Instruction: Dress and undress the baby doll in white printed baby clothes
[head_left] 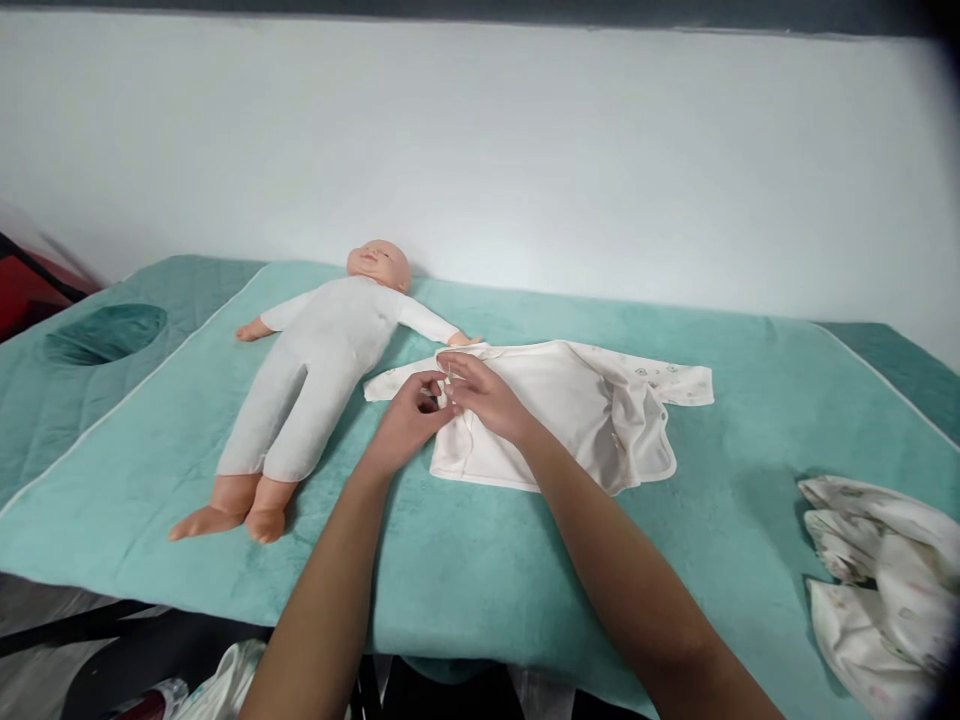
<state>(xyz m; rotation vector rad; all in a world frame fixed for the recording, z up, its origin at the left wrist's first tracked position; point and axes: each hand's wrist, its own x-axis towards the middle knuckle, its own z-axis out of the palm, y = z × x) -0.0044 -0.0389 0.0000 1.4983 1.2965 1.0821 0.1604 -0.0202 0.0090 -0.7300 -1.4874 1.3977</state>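
Observation:
A small white baby shirt (555, 390) lies spread open on the green padded bed, its sleeves stretched out to both sides. At the shirt's left front edge, my left hand (414, 415) pinches the cloth with thumb and fingers. My right hand (484, 392) meets it there, its fingers closed on the same edge; the exact bit between the fingertips is too small to make out. Just left of the shirt a baby doll (330, 335) in a white bodysuit lies on its back, one hand close to the shirt's collar.
Crumpled printed baby clothing (889, 580) lies at the right edge of the green bed cover (697, 560). A face hole (109, 333) opens at the bed's left end. Behind stands a white wall (480, 150); a black chair (150, 660) is below the front edge.

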